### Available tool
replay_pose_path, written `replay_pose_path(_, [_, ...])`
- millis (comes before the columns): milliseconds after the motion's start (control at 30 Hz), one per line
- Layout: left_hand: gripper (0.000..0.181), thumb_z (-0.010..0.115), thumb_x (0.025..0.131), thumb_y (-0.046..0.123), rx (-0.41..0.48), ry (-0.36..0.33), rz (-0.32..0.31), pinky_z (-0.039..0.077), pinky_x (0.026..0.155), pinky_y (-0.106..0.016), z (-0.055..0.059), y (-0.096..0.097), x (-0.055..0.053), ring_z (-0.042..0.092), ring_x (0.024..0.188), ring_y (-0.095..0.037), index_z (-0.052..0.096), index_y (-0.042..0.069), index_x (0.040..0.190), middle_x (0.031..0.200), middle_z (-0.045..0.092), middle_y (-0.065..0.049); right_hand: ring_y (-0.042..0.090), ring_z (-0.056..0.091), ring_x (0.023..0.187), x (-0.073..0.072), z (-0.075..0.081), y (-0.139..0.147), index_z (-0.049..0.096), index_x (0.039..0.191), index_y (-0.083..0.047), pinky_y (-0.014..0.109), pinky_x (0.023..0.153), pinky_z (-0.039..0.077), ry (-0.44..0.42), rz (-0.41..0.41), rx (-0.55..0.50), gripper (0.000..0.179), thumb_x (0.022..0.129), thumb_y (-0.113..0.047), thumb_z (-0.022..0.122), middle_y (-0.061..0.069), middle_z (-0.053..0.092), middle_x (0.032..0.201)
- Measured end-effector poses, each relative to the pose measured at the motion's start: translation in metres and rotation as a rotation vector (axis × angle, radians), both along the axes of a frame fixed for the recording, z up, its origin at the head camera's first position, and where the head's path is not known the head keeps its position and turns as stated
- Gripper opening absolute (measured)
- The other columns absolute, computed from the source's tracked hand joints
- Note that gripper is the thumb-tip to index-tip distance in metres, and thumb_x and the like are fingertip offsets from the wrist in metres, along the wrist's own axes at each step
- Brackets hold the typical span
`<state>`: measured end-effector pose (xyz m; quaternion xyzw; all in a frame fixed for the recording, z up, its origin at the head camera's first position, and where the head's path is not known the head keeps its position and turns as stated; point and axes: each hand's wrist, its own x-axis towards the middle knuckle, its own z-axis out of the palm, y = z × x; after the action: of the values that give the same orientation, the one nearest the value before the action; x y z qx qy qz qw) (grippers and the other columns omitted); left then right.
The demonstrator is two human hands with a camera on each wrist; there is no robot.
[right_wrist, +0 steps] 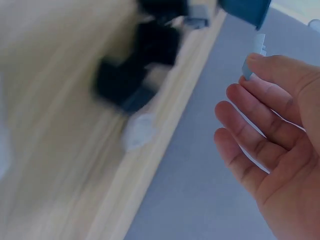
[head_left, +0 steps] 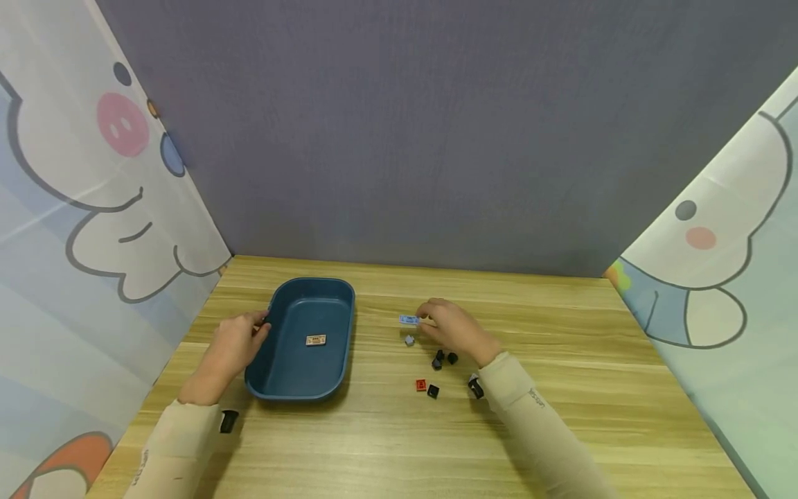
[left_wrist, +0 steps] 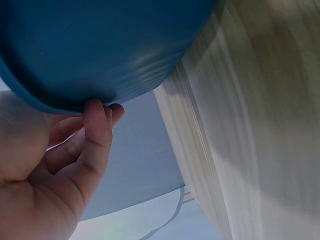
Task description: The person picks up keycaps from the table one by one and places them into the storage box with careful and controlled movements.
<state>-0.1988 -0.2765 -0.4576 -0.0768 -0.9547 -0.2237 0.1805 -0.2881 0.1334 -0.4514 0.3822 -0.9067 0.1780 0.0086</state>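
My left hand (head_left: 231, 346) pinches the left rim of a deep blue tray (head_left: 299, 371) between thumb and fingers. In the left wrist view the thumb and fingertips grip the tray's lip (left_wrist: 65, 111). A small tan printed tile (head_left: 316, 340) lies on the tray floor. To the right of the tray, my right hand (head_left: 458, 331) holds a small light-blue printed tile (head_left: 408, 319) by one end. The right wrist view has this tile (right_wrist: 260, 44) pinched between thumb and index finger, the other fingers spread loosely. Below it on the table is a small grey piece (head_left: 409, 340).
Several small black pieces (head_left: 438, 361) lie beneath the right wrist. Nearer are a red square piece (head_left: 420, 384), a black piece (head_left: 433, 391) and a black-and-white piece (head_left: 476, 386). Another black piece (head_left: 228, 421) lies by the left sleeve. A grey panel (head_left: 399, 138) stands behind the wooden table.
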Motion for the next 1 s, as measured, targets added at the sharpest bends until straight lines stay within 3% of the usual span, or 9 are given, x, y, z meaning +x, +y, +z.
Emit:
replay_pose_path(500, [0.025, 0.068, 0.091, -0.003, 0.008, -0.008, 0.012, 0.056, 0.059, -0.049, 0.000, 0.000, 0.001, 0.070, 0.072, -0.037, 0.067, -0.016, 0.112, 0.091, 0.070, -0.028, 0.015, 0.063, 0.099, -0.002, 0.031, -0.079, 0.070, 0.116, -0.009, 0.030, 0.084, 0.053, 0.028, 0.099, -0.046, 0.022, 0.099, -0.022, 0.066, 0.003, 0.067, 0.109])
replay_pose_path(833, [0.024, 0.069, 0.090, -0.004, 0.006, 0.019, 0.001, 0.056, 0.059, -0.048, 0.000, 0.001, 0.001, 0.070, 0.072, -0.037, 0.067, -0.017, 0.110, 0.091, 0.070, -0.029, 0.021, 0.065, 0.100, 0.002, 0.034, -0.127, 0.069, 0.115, -0.006, 0.024, 0.082, 0.051, -0.018, 0.189, -0.089, 0.022, 0.098, -0.019, 0.068, 0.008, 0.068, 0.110])
replay_pose_path(1000, [0.024, 0.070, 0.089, -0.004, 0.003, 0.035, 0.006, 0.056, 0.058, -0.048, -0.001, 0.001, 0.001, 0.070, 0.071, -0.036, 0.068, -0.016, 0.110, 0.090, 0.070, -0.028, 0.017, 0.062, 0.096, 0.000, 0.030, -0.151, 0.069, 0.117, -0.007, 0.021, 0.081, 0.049, -0.046, 0.183, -0.058, 0.022, 0.099, -0.021, 0.066, 0.007, 0.067, 0.111])
